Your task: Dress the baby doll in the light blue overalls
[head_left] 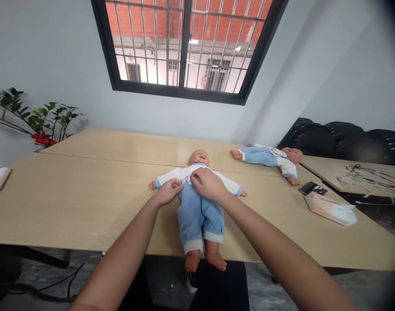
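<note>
A baby doll lies on its back on the table, head away from me, feet over the front edge. It wears a white top with blue cuffs and collar and blue trousers with white cuffs. My left hand is closed in a pinch on the clothes at the waist, on the left side. My right hand pinches the cloth at the middle of the doll's front and covers part of the chest. Exactly which fold each hand grips is partly hidden by the fingers.
A second doll in similar clothes lies at the back right. Nearer are a dark box and a tissue pack. Cables lie on the right-hand table; black chairs stand behind. A plant is at the left.
</note>
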Available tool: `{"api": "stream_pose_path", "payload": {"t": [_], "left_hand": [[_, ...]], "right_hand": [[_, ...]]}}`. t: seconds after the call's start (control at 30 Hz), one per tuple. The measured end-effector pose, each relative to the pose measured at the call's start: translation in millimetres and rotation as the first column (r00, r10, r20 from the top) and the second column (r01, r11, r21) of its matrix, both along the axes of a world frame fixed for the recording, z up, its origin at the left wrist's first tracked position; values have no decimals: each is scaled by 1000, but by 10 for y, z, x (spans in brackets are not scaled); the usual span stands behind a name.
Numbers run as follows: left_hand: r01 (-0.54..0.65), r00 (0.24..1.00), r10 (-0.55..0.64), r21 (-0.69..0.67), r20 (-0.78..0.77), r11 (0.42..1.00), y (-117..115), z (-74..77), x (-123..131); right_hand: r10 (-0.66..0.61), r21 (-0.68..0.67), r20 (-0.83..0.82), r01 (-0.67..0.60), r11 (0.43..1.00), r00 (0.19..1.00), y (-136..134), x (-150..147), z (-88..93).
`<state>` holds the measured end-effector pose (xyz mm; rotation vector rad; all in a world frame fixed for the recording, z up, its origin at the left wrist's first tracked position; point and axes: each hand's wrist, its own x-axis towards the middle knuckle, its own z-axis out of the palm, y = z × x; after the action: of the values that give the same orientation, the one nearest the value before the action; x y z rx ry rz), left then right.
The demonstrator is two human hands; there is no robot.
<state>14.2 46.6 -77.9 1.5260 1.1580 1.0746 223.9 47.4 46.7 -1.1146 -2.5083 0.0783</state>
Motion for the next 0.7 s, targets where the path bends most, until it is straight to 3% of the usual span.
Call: {"api": "stream_pose_path", "payload": {"t": [0.1,0.2,0.37,0.5,0.6,0.7], "left_hand": [[-4,999,4,25,34,1000,16,31,3],[-14,998,15,-9,59,1000,37,26,3],[-142,980,160,148,-118,979,99,-6,17],[-128,926,206,249,-317,960,111,3,20],[-127,893,217,243,-394,962,81,5,13],[-258,843,343,248,-415,934,59,18,10]], "right_hand": [[16,107,176,-36,994,984,1,-275,-80],[-92,164,256,50,985,962,-246,-403,-231],[-183,129,397,143,981,899,-607,-430,-410],[-234,146,394,191,971,889,-676,-425,-461],[-247,199,350,186,962,904,-716,-411,-486],[-259,209,338,196,958,905,-765,-384,-508]]}}
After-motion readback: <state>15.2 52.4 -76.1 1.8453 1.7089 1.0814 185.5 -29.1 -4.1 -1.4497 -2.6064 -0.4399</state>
